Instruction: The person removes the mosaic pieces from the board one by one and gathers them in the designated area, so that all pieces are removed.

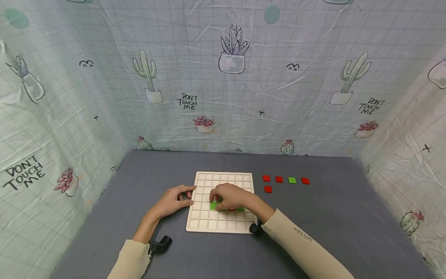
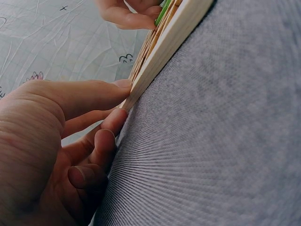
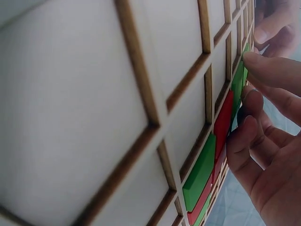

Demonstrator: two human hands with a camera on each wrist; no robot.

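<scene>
4 loose red tiles (image 1: 279, 179) and 1 loose green tile (image 1: 292, 180) sit on the grey worktop (image 1: 331, 224), just off the right side of the board (image 1: 205, 224). My guess: parked there so they're an easy grab for the right hand (image 1: 231, 195). Board's flat on the worktop between both arms, which makes sense for working with 2 hands. The left hand (image 1: 170, 201) has thumb and forefinger spread apart, tips touching the board's left edge, probably so it doesn't slide around. Right hand is over the middle, fingers bent down onto the green inset tiles (image 3: 200, 172); honestly can't tell if it's pinching a tile or just pressing.

As for looks: pale wood, squarish, rounded corners, with a grid of raised dividers that have browned sides, kinda like laser-cut stuff. Up close there are red inset tiles (image 3: 223, 113) mixed in with the green, all flat, solid colour, sitting in the cells. Fingers hide some, so no exact count from me.
</scene>
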